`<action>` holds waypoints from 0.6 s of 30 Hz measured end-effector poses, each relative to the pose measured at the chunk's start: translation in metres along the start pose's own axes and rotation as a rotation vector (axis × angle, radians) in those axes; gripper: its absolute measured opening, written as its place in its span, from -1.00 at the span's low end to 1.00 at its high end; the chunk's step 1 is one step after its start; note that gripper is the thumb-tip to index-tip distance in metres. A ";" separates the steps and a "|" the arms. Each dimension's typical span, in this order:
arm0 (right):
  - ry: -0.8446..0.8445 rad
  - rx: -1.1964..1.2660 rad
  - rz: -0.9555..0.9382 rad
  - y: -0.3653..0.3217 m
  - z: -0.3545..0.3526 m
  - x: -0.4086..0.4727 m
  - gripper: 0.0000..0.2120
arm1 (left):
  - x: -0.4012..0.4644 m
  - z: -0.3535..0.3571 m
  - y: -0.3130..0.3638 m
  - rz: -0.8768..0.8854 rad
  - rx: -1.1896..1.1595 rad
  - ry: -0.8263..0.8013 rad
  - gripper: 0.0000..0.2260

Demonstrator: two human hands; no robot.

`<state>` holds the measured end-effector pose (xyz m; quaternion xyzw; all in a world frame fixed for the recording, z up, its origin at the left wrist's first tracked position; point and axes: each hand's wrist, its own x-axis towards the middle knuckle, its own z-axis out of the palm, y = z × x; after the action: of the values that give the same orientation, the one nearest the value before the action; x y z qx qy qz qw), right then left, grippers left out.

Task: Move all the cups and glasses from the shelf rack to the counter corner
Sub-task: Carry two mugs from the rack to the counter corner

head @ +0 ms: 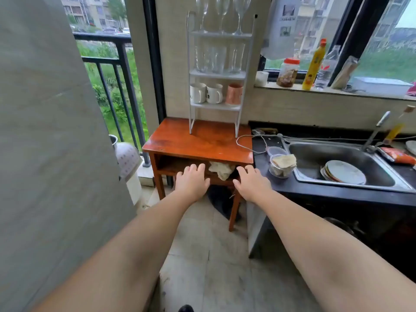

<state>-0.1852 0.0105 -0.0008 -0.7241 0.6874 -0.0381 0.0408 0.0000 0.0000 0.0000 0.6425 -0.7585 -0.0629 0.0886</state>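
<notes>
while outstretched, hands (pixel 221 182) open, empty

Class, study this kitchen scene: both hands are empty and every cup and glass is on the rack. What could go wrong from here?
1. The wine glasses stand on the top tier of the narrow shelf rack; a knock could topple them.
2. The tumblers stand packed together and may clink when one is lifted.
3. The white cable and containers lie at the counter corner, crowding the landing spot.
</notes>
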 end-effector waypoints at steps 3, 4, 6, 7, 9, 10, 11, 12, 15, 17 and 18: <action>0.013 0.040 0.077 0.000 -0.002 0.066 -0.55 | 0.068 -0.005 -0.016 0.031 -0.015 -0.021 -0.56; 0.003 0.051 0.101 -0.001 -0.005 0.089 -0.55 | 0.094 -0.011 -0.022 0.040 -0.016 -0.043 -0.57; 0.013 0.059 0.118 -0.001 -0.012 0.127 -0.56 | 0.138 -0.021 -0.028 0.056 -0.024 -0.034 -0.58; 0.024 0.059 0.124 0.002 -0.014 0.147 -0.55 | 0.161 -0.024 -0.031 0.061 -0.028 -0.024 -0.58; 0.012 0.064 0.138 0.007 -0.017 0.178 -0.55 | 0.197 -0.027 -0.032 0.060 -0.040 -0.031 -0.57; 0.001 0.057 0.151 0.010 -0.016 0.190 -0.55 | 0.210 -0.025 -0.032 0.066 -0.037 -0.042 -0.57; -0.007 0.054 0.166 0.016 -0.016 0.215 -0.55 | 0.234 -0.023 -0.031 0.077 -0.035 -0.050 -0.57; -0.011 0.052 0.176 0.019 -0.017 0.222 -0.56 | 0.240 -0.021 -0.030 0.092 -0.034 -0.056 -0.57; 0.004 0.043 0.172 0.030 -0.017 0.278 -0.60 | 0.292 -0.011 -0.029 0.120 -0.034 -0.046 -0.56; 0.029 0.035 0.144 0.036 -0.019 0.316 -0.60 | 0.329 -0.007 -0.029 0.103 -0.059 -0.050 -0.56; 0.043 0.032 0.132 0.039 -0.020 0.335 -0.59 | 0.347 -0.005 -0.028 0.093 -0.071 -0.047 -0.55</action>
<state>-0.2090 -0.3260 0.0145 -0.6757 0.7335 -0.0618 0.0400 -0.0271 -0.3469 0.0181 0.6014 -0.7867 -0.1008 0.0963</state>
